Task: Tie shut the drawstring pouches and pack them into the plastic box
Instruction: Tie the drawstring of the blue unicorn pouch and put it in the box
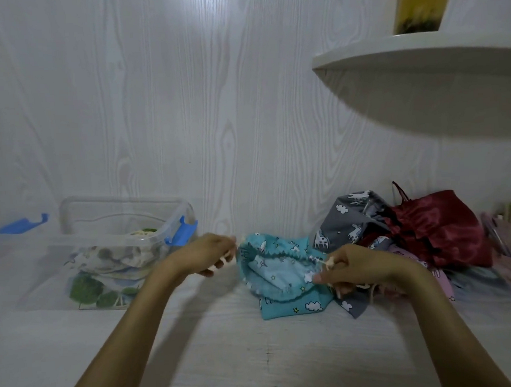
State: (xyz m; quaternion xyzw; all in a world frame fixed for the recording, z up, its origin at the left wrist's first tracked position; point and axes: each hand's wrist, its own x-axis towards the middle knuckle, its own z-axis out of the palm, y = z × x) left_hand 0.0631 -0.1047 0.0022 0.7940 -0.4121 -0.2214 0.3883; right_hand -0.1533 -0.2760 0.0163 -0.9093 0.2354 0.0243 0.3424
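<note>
Fingers of the left hand curl around the pale cord end at one side of the teal pouch; fingers of the right hand pinch the drawstring at the opposite side. The two hands are set apart, and the cords run outward from the gathered mouth, which is partly puckered but not yet closed. The teal pouch lies on the white surface, between the hands, touching a grey pouch behind and to its right. A dark red satin pouch and further fabric pieces sit heaped beyond that. The clear plastic box, with blue clips, stands well to the left and already holds several patterned pouches; its lid is off. A white shelf hangs above at right.

Probable risks: uneven pulling may slide one cord through its channel rather than cinch the mouth; a cord may snag in the neighbouring fabric; a loose knot may reopen once packed.
</note>
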